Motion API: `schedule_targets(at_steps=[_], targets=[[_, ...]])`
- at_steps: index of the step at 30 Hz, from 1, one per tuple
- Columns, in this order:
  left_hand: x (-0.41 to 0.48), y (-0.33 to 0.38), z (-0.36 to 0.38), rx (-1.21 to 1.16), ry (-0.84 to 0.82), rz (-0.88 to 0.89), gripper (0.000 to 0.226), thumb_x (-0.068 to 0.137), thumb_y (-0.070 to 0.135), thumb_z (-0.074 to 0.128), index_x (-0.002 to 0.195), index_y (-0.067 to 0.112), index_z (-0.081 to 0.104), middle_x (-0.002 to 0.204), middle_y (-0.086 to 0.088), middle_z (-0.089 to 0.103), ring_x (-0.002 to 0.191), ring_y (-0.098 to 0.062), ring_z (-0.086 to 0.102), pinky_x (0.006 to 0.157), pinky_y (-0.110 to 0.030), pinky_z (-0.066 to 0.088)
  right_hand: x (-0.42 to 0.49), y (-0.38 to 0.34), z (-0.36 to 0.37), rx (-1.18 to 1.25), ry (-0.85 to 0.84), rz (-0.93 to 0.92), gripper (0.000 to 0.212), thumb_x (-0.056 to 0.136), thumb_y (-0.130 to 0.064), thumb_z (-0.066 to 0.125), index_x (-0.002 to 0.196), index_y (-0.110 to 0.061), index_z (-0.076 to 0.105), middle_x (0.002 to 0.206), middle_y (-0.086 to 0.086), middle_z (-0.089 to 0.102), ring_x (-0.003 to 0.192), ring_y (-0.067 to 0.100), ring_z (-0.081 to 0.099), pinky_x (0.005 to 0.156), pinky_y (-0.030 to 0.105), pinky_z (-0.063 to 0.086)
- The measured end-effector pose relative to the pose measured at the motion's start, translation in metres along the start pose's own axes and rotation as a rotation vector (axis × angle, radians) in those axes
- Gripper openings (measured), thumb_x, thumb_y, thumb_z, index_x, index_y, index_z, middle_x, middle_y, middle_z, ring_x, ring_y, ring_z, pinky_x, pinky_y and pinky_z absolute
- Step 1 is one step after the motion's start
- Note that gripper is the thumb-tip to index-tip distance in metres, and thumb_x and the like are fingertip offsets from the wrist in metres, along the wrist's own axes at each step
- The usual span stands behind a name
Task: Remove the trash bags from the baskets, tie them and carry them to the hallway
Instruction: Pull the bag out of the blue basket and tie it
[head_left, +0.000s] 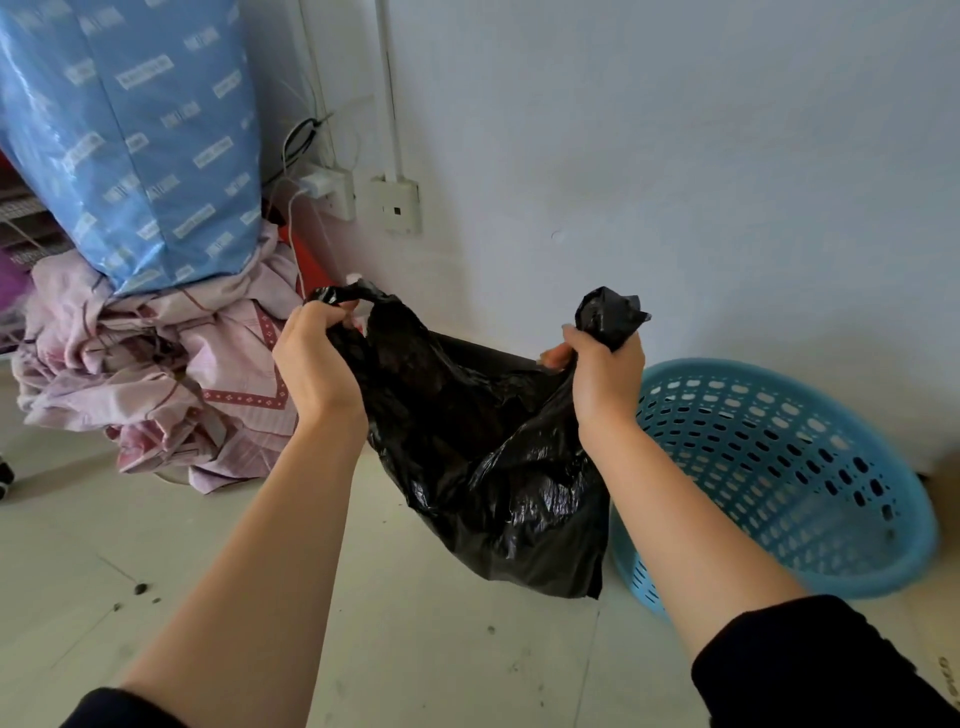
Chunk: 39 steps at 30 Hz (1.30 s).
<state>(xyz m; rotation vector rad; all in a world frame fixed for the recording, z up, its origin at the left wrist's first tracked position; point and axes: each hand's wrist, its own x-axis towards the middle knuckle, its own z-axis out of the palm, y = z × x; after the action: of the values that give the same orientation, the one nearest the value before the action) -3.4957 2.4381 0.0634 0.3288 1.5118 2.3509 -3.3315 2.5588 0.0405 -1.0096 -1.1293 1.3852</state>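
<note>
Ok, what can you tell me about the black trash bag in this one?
The trash bag is thin, glossy black plastic, heavily crinkled. It is out of the blue basket and held up, untied. The left hand grips one bunched top edge, the right hand the other, whose end pokes up above the fist. The mouth stretches between them; the body sags low beside the basket.

Open floor (156, 545) lies on the near left, in front of the cloth pile (156, 374). That pile and the blue sack (130, 130) rising from it close off the far left. The wall (675, 156) blocks everything ahead, with sockets (395, 205) and cables (301, 140) low on it. The basket (831, 571) fills the right corner, and the bag (493, 467) hangs just before its left rim.
</note>
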Motion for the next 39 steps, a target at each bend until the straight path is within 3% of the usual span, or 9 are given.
schedule_targets(at_steps=[4, 13, 17, 21, 27, 31, 34, 37, 39], targets=[[-0.008, 0.012, 0.009, 0.027, -0.153, 0.008, 0.015, 0.054, 0.028, 0.062, 0.058, 0.02, 0.049, 0.076, -0.009, 0.042, 0.08, -0.024, 0.036, 0.075, -0.041, 0.027, -0.004, -0.006, 0.003, -0.056, -0.076, -0.052, 0.013, 0.09, -0.007, 0.059, 0.101, 0.001, 0.056, 0.057, 0.005, 0.063, 0.048, 0.008, 0.061, 0.053, 0.011, 0.049], [-0.021, 0.023, 0.027, 0.137, -0.708, -0.03, 0.021, 0.074, 0.017, 0.048, 0.083, 0.005, 0.063, 0.1, -0.019, 0.06, 0.093, -0.029, 0.057, 0.078, -0.037, 0.045, -0.009, -0.014, 0.012, -0.084, -0.303, -0.007, 0.026, 0.094, -0.017, 0.058, 0.082, 0.003, 0.067, 0.064, 0.011, 0.059, 0.056, 0.013, 0.06, 0.064, 0.021, 0.051], [-0.024, 0.022, 0.029, 0.158, -0.737, -0.023, 0.023, 0.078, 0.019, 0.043, 0.091, 0.009, 0.06, 0.104, -0.015, 0.06, 0.094, -0.02, 0.059, 0.081, -0.035, 0.052, -0.009, -0.018, 0.009, -0.18, -0.328, -0.014, 0.028, 0.091, -0.019, 0.06, 0.08, 0.004, 0.072, 0.07, 0.002, 0.068, 0.067, 0.01, 0.065, 0.068, 0.018, 0.052], [-0.027, 0.016, 0.031, 0.16, -0.73, -0.022, 0.031, 0.078, 0.017, 0.043, 0.099, 0.028, 0.064, 0.105, -0.002, 0.066, 0.105, -0.016, 0.061, 0.097, -0.057, 0.044, -0.006, -0.028, 0.005, -0.312, -0.385, -0.046, 0.025, 0.086, -0.021, 0.065, 0.085, 0.003, 0.074, 0.081, 0.012, 0.071, 0.071, 0.011, 0.066, 0.069, 0.018, 0.049], [-0.03, 0.011, 0.033, 0.264, -0.69, 0.055, 0.057, 0.078, 0.012, 0.05, 0.129, 0.038, 0.048, 0.11, -0.019, 0.068, 0.102, -0.036, 0.065, 0.092, -0.058, 0.05, -0.002, -0.037, 0.003, -0.525, -0.334, -0.151, 0.028, 0.082, -0.021, 0.068, 0.07, 0.004, 0.063, 0.066, 0.01, 0.06, 0.062, 0.017, 0.053, 0.062, 0.026, 0.041], [-0.031, 0.003, 0.031, 0.442, -0.691, 0.112, 0.076, 0.073, 0.017, 0.055, 0.139, 0.045, 0.029, 0.09, -0.019, 0.07, 0.09, -0.034, 0.068, 0.085, -0.056, 0.053, -0.003, -0.05, -0.003, -0.797, -0.303, -0.342, 0.042, 0.079, -0.028, 0.075, 0.059, -0.017, 0.04, 0.071, 0.0, 0.044, 0.058, 0.01, 0.042, 0.051, 0.022, 0.032], [-0.028, -0.004, 0.028, 0.563, -0.698, 0.125, 0.084, 0.073, 0.02, 0.057, 0.141, 0.048, 0.015, 0.076, -0.01, 0.066, 0.079, -0.011, 0.069, 0.093, -0.036, 0.049, -0.006, -0.062, -0.006, -0.809, -0.374, -0.42, 0.032, 0.076, -0.025, 0.079, 0.062, -0.014, 0.053, 0.071, 0.003, 0.054, 0.06, 0.011, 0.049, 0.051, 0.018, 0.035], [-0.031, -0.01, 0.029, 0.604, -0.737, 0.073, 0.093, 0.08, 0.018, 0.064, 0.146, 0.042, 0.002, 0.089, 0.005, 0.055, 0.079, -0.015, 0.062, 0.073, -0.028, 0.052, -0.004, -0.066, -0.006, -0.79, -0.408, -0.478, 0.021, 0.074, -0.023, 0.081, 0.083, -0.008, 0.071, 0.082, 0.006, 0.069, 0.072, 0.018, 0.061, 0.065, 0.027, 0.047], [-0.029, -0.015, 0.03, 0.631, -0.769, 0.048, 0.1, 0.079, 0.025, 0.073, 0.145, 0.043, 0.0, 0.113, 0.001, 0.057, 0.099, -0.018, 0.06, 0.079, -0.028, 0.05, -0.002, -0.069, -0.007, -0.78, -0.425, -0.515, 0.018, 0.073, -0.022, 0.082, 0.085, -0.013, 0.073, 0.082, 0.002, 0.07, 0.064, 0.013, 0.058, 0.063, 0.025, 0.045]])
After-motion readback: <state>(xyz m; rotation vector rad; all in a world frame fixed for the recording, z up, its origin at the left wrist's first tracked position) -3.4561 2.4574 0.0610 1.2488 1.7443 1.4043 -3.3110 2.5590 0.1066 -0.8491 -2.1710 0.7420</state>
